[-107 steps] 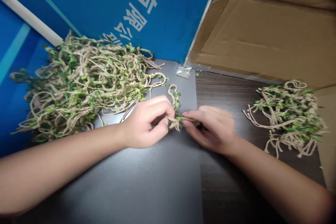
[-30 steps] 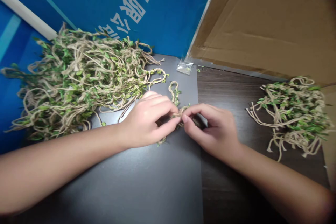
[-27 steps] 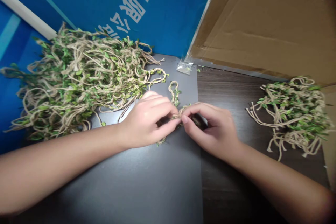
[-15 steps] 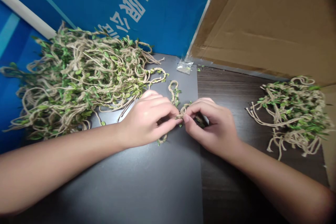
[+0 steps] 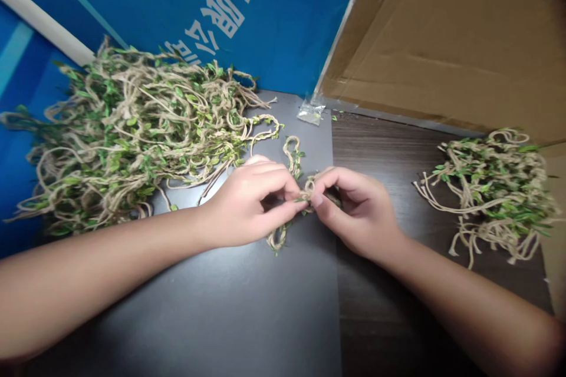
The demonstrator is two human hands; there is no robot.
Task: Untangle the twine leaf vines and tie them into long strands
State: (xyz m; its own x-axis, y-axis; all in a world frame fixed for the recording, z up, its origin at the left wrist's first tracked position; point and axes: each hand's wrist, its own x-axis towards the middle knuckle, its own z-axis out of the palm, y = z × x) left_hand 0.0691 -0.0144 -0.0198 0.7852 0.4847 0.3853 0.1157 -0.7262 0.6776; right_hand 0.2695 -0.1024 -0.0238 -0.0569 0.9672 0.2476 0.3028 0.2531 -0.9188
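Between my two hands is a twine garland (image 5: 277, 238), beige jute cord with small green leaves. My left hand (image 5: 260, 200) pinches its knotted middle between thumb and fingers. From the other side, my right hand (image 5: 356, 203) pinches the same bunch right beside the left fingertips. A small loop of cord stands up between the fingertips. One looped end curls away above my left fingers, and another loop hangs out below them. The cord inside the fingers is partly hidden.
A big tangled heap of leafy twine (image 5: 168, 129) lies to the left against a blue printed panel (image 5: 292, 23). On the right sits a smaller pile of garlands (image 5: 499, 188) by a cardboard box (image 5: 442, 41). A scrap of clear plastic (image 5: 311, 112) lies near the corner.
My right hand has shifted slightly, its fingers closing in on the cord. The loop below my left hand now shows more and hangs lower. The heaps have not moved.
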